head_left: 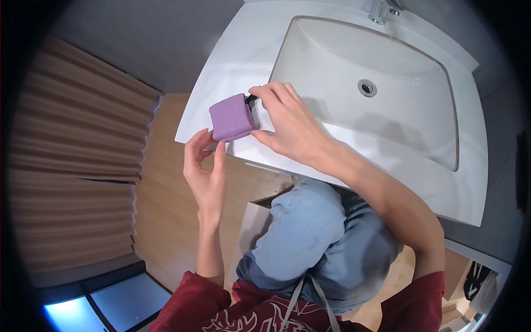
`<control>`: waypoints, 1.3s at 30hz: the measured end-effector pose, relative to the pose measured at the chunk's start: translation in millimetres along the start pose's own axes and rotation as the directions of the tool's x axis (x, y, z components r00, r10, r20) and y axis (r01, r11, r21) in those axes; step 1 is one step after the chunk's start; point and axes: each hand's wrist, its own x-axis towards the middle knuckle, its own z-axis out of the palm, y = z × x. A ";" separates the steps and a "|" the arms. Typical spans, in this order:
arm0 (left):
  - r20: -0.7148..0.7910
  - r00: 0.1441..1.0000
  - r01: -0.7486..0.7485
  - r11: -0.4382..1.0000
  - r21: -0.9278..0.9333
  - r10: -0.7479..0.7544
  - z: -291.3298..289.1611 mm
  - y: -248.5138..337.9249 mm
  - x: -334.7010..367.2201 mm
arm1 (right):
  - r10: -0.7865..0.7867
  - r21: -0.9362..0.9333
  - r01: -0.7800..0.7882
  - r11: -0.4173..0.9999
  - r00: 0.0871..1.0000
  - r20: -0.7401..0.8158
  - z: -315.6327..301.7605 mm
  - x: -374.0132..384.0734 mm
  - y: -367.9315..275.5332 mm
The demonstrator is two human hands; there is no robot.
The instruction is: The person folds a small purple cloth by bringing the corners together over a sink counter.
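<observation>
Right hand (293,124) pinches the folded purple cloth (233,117) at its right edge, thumb below, fingers on top. Left hand (206,171) open under it, fingertips at the lower edge, not gripping. Cloth sits over the vanity top's (232,61) front-left corner, outside the sink basin (354,61). Looks early: basin appears unwiped. Free room left; counter edge is close.

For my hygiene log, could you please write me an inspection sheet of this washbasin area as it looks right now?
Surface: white countertop with moulded white sink, bare, drain open.
Job's things: purple rectangular cloth-covered pad held above the counter's edge.
Clutter: nothing seen.
Hands: right hand grips the pad's side; left hand open beneath it, fingers near its lower corner.
Cables: nothing seen.
Surroundings: chrome tap, wooden floor, brown pleated curtain.
</observation>
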 end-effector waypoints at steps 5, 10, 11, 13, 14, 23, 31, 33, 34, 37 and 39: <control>-0.040 0.999 0.009 0.997 -0.072 -0.012 2.3 -1.2 3.8 | -0.135 0.112 0.128 0.985 0.990 0.051 -10.8 -1.3 -6.2; 0.008 0.995 -0.096 0.995 0.023 0.096 0.2 -1.8 10.8 | -0.193 0.088 0.191 0.978 0.981 0.018 -0.8 -3.2 -1.3; 0.029 0.996 -0.088 0.995 0.037 0.087 0.6 -1.1 11.5 | -0.201 0.078 0.200 0.977 0.980 -0.004 -0.5 -2.8 -0.4; 0.001 0.989 -0.147 0.986 0.084 0.147 1.0 -5.9 11.9 | -0.212 0.061 0.212 0.975 0.977 -0.016 0.0 -0.8 -3.3; -0.018 0.978 -0.204 0.970 0.133 0.209 1.6 -7.7 12.8 | -0.219 0.044 0.220 0.974 0.975 -0.031 0.1 0.0 -5.0; 0.004 0.950 -0.312 0.946 0.090 0.313 7.3 -9.0 24.8 | -0.230 -0.003 0.230 0.973 0.973 -0.028 0.6 4.3 -11.9; 0.060 0.915 -0.403 0.904 0.145 0.398 -4.2 -11.5 35.1 | -0.238 -0.009 0.238 0.971 0.971 -0.021 3.8 6.0 -9.2; 0.065 0.925 -0.379 0.917 0.120 0.374 -8.3 -11.8 35.6 | -0.234 0.012 0.235 0.972 0.972 -0.027 4.2 6.6 -8.4; 0.079 0.923 -0.384 0.915 0.124 0.376 -10.5 -13.5 35.7 | -0.227 0.029 0.228 0.973 0.973 -0.034 3.8 7.2 -9.1; 0.100 0.913 -0.405 0.906 0.120 0.395 -11.2 -12.6 37.0 | -0.230 0.040 0.231 0.972 0.973 -0.037 6.3 8.0 -10.4; 0.106 0.905 -0.423 0.899 0.109 0.413 -10.7 -11.9 38.9 | -0.240 0.032 0.241 0.970 0.970 -0.033 7.6 8.5 -10.4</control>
